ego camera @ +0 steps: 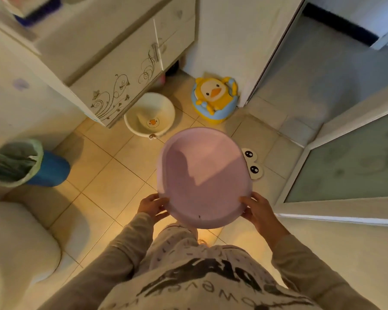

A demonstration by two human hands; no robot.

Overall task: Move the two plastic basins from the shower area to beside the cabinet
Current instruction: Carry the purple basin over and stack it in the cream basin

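Observation:
I hold a pink plastic basin (203,175) in the air over the tiled floor, its inside facing me. My left hand (152,205) grips its near left rim and my right hand (259,210) grips its near right rim. A smaller cream basin (141,113) with a duck face printed inside sits on the floor against the lower corner of the cabinet (121,70). The shower area (323,70) lies to the right, behind a glass door (349,157).
A yellow and blue duck potty (215,98) stands by the wall beside the cream basin. A small mat with cartoon eyes (252,163) lies partly under the pink basin. A blue bin with a green liner (29,163) stands at left, and a toilet (14,247) at lower left.

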